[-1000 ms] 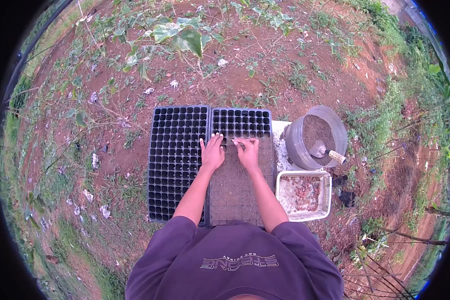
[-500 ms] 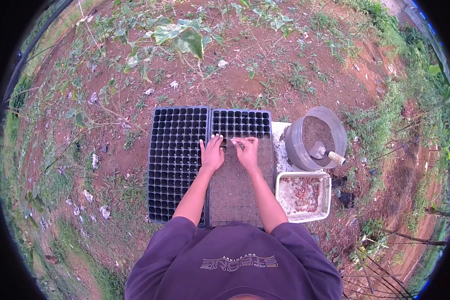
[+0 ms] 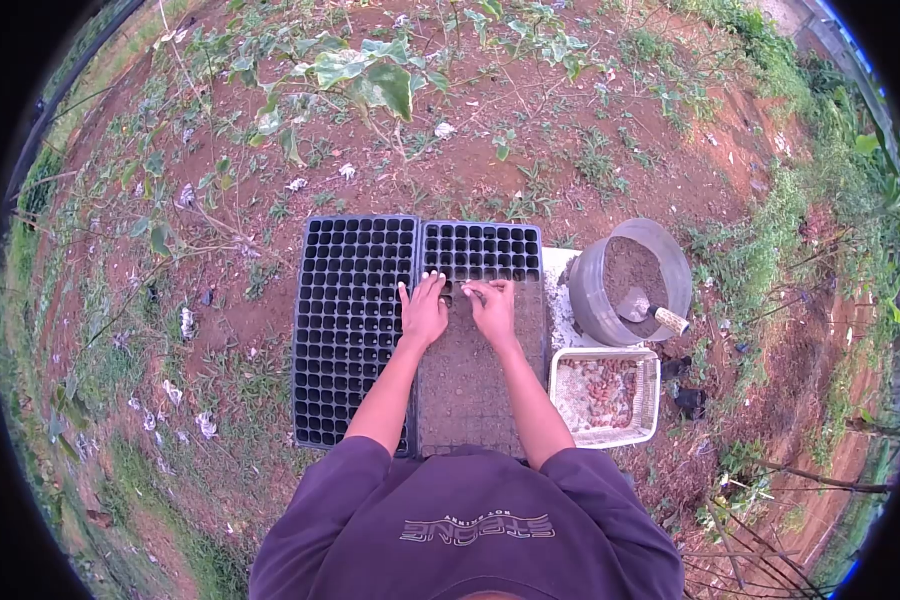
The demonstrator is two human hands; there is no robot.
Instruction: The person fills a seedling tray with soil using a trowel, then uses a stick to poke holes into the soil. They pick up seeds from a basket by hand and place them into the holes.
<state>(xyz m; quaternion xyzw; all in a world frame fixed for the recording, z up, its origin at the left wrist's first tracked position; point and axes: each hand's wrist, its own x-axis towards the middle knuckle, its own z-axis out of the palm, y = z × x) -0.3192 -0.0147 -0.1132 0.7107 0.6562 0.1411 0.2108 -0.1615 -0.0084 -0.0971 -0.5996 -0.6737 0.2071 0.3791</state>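
Two black seedling trays lie side by side on the red earth. The left tray point(image 3: 350, 330) has bare cells. The right tray point(image 3: 480, 380) is covered with soil over its near part, while its far rows point(image 3: 482, 250) are bare. My left hand point(image 3: 424, 312) lies flat on the soil at the edge of the filled part, fingers spread. My right hand point(image 3: 492, 308) rests beside it, fingers curled down onto the soil. Whether it holds any soil is too small to tell.
A grey bucket point(image 3: 670, 262) of soil with a trowel point(image 3: 650, 308) in it stands right of the trays. A white tub point(image 3: 653, 398) with reddish bits sits in front of it. Weeds, leafy plants and litter surround the spot.
Both hands stay at the same place on the soil; the view has shifted slightly downward.
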